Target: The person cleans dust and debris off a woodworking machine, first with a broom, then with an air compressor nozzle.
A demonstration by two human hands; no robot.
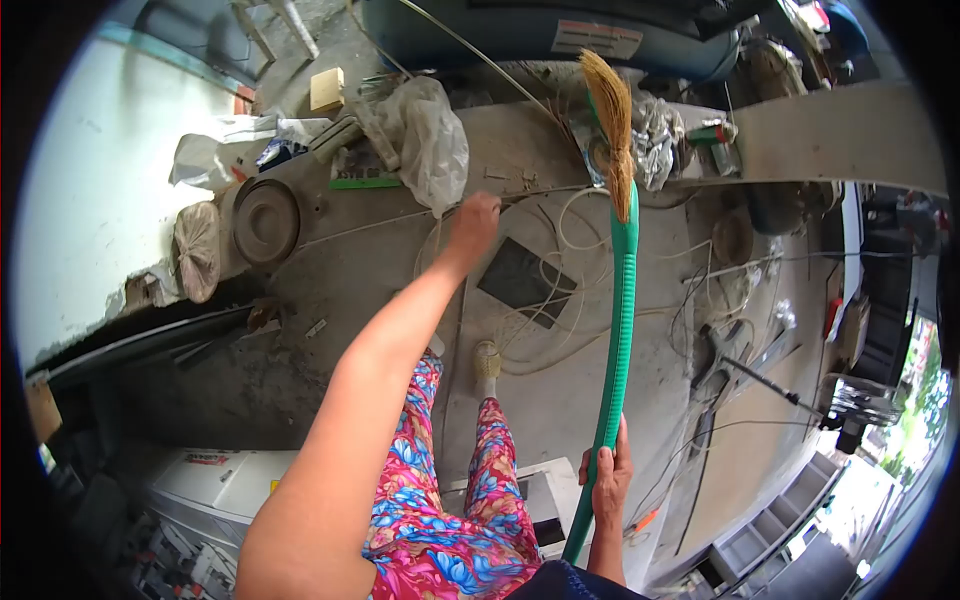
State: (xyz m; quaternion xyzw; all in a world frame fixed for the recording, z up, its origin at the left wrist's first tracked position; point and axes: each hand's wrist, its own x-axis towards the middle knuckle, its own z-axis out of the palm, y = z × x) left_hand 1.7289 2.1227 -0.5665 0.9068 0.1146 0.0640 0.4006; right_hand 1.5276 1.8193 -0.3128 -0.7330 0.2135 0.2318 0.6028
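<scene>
My right hand point(608, 478) is wrapped round the ribbed green handle of a broom point(620, 310). The broom stands up in front of me, its straw bristles at the top of the view. My left arm reaches forward, and my left hand point(476, 226) is closed, its fingers curled; whether anything is in it I cannot make out. Close by on its left is a crumpled clear plastic bag point(425, 140). Below and right of this hand, a dark flat panel point(527, 282) lies on the floor among loops of pale hose point(535, 370).
A round brown lid-like object point(267, 222) and a tied sack point(197, 250) stand by the left wall. A large blue tank point(480, 40) lies across the back. At right are a black fan-like device point(855, 410) and a grey rack point(775, 520). Cables cross the concrete floor.
</scene>
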